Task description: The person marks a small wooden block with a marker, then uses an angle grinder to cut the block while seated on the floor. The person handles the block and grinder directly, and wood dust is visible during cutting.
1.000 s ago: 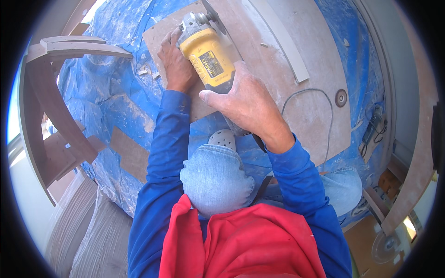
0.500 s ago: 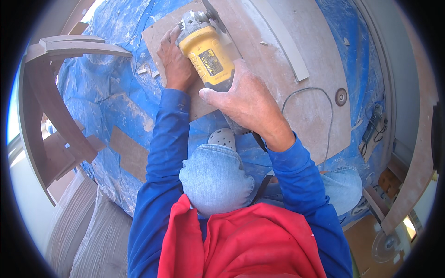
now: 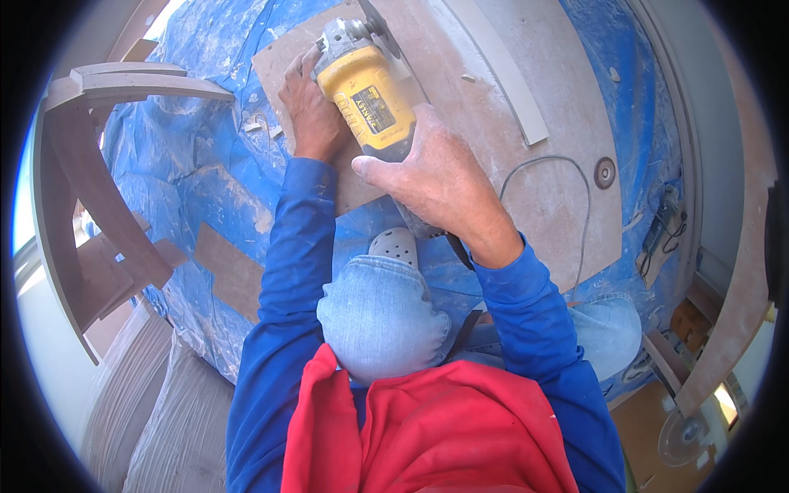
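A yellow angle grinder [image 3: 366, 92] with a grey metal head lies at a slant across the upper middle of the head view. My right hand [image 3: 448, 185] is wrapped over its rear body, thumb toward the left. At the head end, my left hand [image 3: 308, 111] is closed against the tool's left side; part of its grip is hidden behind the grinder. The dark disc [image 3: 376, 18] sits at the far end, tilted almost edge-on. Beneath the tool is a thin brown board [image 3: 275, 62], and whether the disc touches anything cannot be made out.
A larger dusty board [image 3: 559, 205] bears a pale curved strip [image 3: 501, 70], a loose round disc [image 3: 605, 172] and a looping cord [image 3: 588, 205]. Blue tarp [image 3: 189, 177] spreads underneath. Curved wooden pieces [image 3: 82, 164] stand at the left; a power strip [image 3: 657, 226] lies at the right.
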Demonstrator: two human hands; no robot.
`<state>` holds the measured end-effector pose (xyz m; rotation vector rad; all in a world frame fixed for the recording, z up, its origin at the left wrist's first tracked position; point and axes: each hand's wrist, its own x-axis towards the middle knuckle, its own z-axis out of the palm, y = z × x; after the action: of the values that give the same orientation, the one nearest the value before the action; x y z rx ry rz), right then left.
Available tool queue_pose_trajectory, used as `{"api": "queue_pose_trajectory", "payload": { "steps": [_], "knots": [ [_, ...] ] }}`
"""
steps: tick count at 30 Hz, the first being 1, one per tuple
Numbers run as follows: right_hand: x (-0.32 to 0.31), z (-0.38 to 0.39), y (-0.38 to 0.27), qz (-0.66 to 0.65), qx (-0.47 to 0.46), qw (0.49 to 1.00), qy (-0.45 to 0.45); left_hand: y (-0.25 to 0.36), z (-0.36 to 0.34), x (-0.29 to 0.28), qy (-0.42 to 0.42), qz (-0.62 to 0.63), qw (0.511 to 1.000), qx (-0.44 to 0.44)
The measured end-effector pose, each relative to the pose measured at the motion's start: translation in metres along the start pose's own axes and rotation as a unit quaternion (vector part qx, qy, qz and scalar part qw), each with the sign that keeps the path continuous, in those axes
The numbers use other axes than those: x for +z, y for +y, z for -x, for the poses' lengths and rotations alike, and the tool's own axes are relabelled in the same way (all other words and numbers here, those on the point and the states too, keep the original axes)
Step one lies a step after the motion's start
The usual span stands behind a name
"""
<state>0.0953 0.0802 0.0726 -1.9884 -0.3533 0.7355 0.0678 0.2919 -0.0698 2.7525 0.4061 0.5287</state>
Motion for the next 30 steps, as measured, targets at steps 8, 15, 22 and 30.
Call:
{"api": "queue_pose_trajectory", "payload": {
  "steps": [8,15,22,30],
  "knots": [
    [-0.0022,-0.0013,-0.0034,-0.001,0.011,1.000,-0.008,-0.0030,-0.0004,0.0015,-0.009,-0.020,1.000,0.005],
    [-0.0030,-0.0004,-0.0043,0.003,0.017,1.000,-0.012,-0.0022,0.0006,0.0005,-0.010,-0.012,1.000,-0.001],
    [-0.0050,-0.0012,-0.0057,0.023,0.028,0.999,-0.025,-0.0004,0.0007,-0.0004,-0.006,-0.005,1.000,-0.003],
    [-0.0076,-0.0021,-0.0075,0.033,0.041,0.998,-0.040,-0.0001,-0.0001,0.0007,-0.004,-0.001,1.000,-0.009]
  ]
}}
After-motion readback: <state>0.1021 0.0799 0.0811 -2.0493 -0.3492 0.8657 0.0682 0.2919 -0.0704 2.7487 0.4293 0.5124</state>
